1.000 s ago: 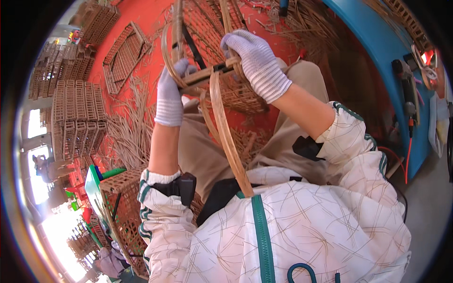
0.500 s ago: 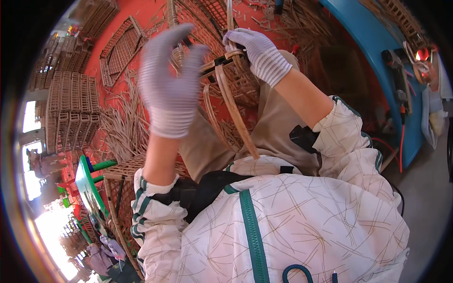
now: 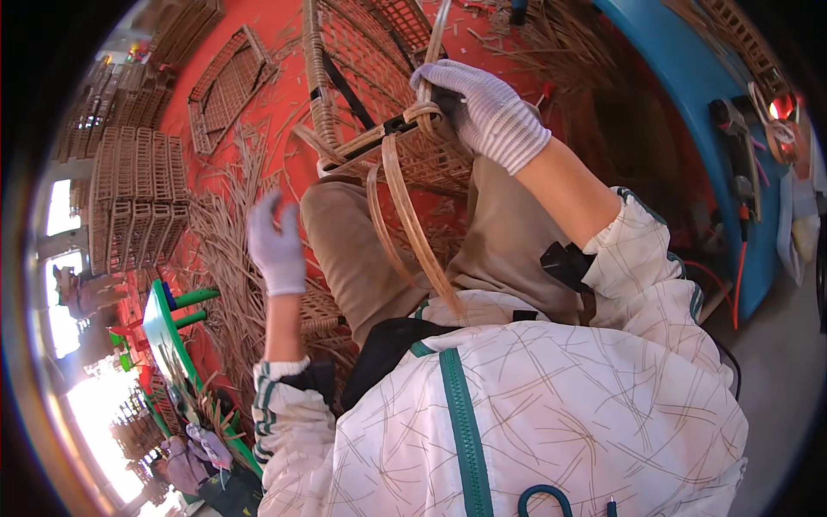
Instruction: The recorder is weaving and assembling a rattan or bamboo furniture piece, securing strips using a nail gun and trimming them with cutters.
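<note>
A partly woven brown wicker basket (image 3: 321,86) with a dark frame bar stands between my knees, its open lattice facing me. My gloved right hand (image 3: 491,112) is closed at the basket's upper right corner, round a pale flat weaving strip (image 3: 439,33) that runs up past the fingers. Below that corner, two loose lengths of strip (image 3: 407,207) hang down over my lap. My left hand (image 3: 277,246), also gloved, is away from the basket beside my left knee. Its fingers are apart and it holds nothing visible, close to a heap of loose strips (image 3: 228,207).
Stacked wicker baskets (image 3: 138,198) line the left side, and one flat wicker piece (image 3: 228,90) lies on the red floor. A blue table (image 3: 663,65) on the right carries tools. A green-legged stool (image 3: 164,332) is at lower left. Strip offcuts litter the floor ahead.
My left hand has dropped from in front of the basket, down and to the left toward the strip heap. My right hand stays at the corner, shifted slightly right and down.
</note>
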`<state>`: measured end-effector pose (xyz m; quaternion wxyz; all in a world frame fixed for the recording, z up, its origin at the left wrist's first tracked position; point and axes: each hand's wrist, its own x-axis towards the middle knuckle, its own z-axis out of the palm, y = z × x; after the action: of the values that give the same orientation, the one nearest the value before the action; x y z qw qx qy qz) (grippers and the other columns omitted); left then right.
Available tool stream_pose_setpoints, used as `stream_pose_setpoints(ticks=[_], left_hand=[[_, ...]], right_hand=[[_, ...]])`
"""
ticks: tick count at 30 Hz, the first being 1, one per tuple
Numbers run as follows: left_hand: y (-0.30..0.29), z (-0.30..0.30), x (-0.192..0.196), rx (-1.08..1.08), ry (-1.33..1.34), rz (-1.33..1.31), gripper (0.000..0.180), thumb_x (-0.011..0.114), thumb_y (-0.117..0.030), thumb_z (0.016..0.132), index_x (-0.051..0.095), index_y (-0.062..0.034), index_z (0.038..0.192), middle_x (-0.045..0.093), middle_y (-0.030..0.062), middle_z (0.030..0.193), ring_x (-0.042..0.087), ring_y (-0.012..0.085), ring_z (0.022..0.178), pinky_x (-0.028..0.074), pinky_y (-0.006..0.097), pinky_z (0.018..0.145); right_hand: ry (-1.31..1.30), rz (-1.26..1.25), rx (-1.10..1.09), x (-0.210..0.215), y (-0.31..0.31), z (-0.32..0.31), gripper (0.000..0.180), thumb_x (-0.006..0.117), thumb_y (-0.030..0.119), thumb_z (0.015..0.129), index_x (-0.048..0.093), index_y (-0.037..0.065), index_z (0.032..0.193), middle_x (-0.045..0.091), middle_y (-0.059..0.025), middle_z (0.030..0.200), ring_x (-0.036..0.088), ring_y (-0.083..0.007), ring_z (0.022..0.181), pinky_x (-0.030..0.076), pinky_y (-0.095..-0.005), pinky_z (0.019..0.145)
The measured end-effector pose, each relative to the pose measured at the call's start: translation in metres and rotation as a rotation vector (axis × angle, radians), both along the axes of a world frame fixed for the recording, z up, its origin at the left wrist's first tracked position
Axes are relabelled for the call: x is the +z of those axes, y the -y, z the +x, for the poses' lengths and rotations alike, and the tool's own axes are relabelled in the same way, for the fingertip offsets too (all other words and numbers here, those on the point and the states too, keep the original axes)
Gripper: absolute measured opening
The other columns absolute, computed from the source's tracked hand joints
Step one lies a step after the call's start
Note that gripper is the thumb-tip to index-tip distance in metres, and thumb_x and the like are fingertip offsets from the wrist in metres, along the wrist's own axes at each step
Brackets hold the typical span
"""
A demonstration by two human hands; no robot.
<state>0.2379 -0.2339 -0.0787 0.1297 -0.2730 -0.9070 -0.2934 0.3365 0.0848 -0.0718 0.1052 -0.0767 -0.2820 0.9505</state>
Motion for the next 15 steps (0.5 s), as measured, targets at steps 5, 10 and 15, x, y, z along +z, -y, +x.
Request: stream_pose_setpoints(ticks=[5,10,15], left_hand=[[0.103,0.052,-0.077,0.051,0.161,-0.327,0.044,0.056,-0.024,0.095,0.050,-0.0106,0.137,0.059,0.0195,0.120,0.060,0.0360,0.103,0.048,0.043,0.091],[0.129,0.057,-0.087,0.288,0.311,-0.333,0.048,0.046,-0.028,0.100,0.039,-0.0116,0.145,0.057,0.0238,0.124,0.059,0.0399,0.106,0.047,0.045,0.091],[0.121,0.058,-0.124,0.312,0.277,-0.119,0.040,0.045,-0.030,0.101,0.052,-0.0069,0.133,0.063,0.0221,0.118,0.061,0.0390,0.104,0.048,0.045,0.089]], right_hand=[[-0.046,0.573,-0.116,-0.008,-0.001,-0.005,0.019,0.057,0.014,0.097,0.063,-0.004,0.098,0.063,-0.0071,0.081,0.060,-0.0132,0.075,0.050,-0.0246,0.076],[-0.031,0.084,0.025,0.000,0.000,0.001,0.021,0.054,0.015,0.098,0.063,-0.003,0.098,0.063,-0.0065,0.082,0.060,-0.0134,0.076,0.050,-0.0249,0.076],[-0.032,0.101,0.020,0.000,0.001,0.004,0.020,0.053,0.014,0.099,0.063,-0.003,0.099,0.063,-0.0063,0.085,0.060,-0.0136,0.078,0.049,-0.0258,0.077]])
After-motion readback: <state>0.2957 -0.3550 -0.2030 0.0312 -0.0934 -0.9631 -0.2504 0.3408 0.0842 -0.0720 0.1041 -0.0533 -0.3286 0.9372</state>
